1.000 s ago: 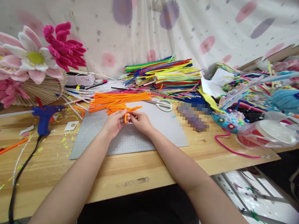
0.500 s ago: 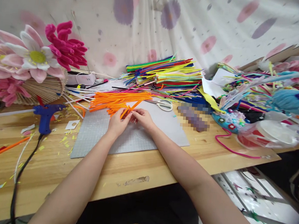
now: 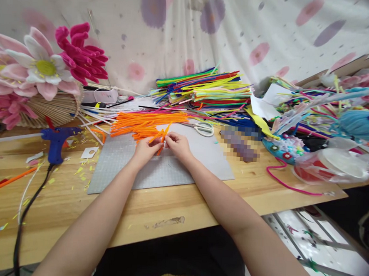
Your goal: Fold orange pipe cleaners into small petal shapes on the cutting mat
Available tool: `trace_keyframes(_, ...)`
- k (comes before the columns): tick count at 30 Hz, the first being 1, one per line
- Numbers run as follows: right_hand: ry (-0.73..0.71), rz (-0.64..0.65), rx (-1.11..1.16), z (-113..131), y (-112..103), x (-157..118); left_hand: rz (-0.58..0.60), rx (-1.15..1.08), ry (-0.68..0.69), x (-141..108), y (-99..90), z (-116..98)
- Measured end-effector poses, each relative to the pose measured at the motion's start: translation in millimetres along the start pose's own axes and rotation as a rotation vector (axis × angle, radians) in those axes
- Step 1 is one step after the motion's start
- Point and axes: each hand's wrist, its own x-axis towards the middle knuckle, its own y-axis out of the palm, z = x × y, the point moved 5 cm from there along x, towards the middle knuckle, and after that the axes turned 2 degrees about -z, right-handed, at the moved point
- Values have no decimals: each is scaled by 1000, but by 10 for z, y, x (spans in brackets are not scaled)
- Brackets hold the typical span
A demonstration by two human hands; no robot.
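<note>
Orange pipe cleaner pieces [image 3: 161, 139] cross each other between my fingertips over the grey cutting mat [image 3: 117, 167]. My left hand [image 3: 146, 150] pinches them from the left. From the right, my right hand [image 3: 178, 146] has its fingers closed on the same pieces. Just behind my hands lies a pile of orange pipe cleaners [image 3: 148, 121], spread over the mat's back left edge. White-handled scissors [image 3: 203, 129] rest at the back of the mat, to the right of my hands.
On the left, a blue glue gun [image 3: 56, 144] with a black cord stands near large fabric flowers [image 3: 45, 68]. Bundles of coloured pipe cleaners [image 3: 206, 89] lie at the back. A plastic tub [image 3: 329, 165] and a pink strand [image 3: 281, 183] are at the right.
The orange pieces between my fingers have turned to a steeper angle and now stick out below my fingertips. My hands have shifted only slightly.
</note>
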Motion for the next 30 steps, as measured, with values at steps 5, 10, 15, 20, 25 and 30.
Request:
trace_keyframes(5, -140, -6, -369, 161, 30, -79, -180, 268, 119, -24, -36, -9)
trace_keyframes(10, -196, -48, -610, 245, 4, -113, -161, 95, 151, -20, -59, -53)
trace_keyframes(15, -253, 71, -535, 243, 53, -117, -151, -6, 75, 29, -95, -22)
trace_keyframes(20, 55, 167, 116, 52, 44, -23, -99, -237, -74, 2, -73, -47)
trace_keyframes(25, 186, 191, 530, -2, 57, 25, 43, -282, -237, -60, 19, -67)
trace_keyframes(30, 100, 70, 414, -1, 69, 72, 24, -155, -112, -59, 58, -96)
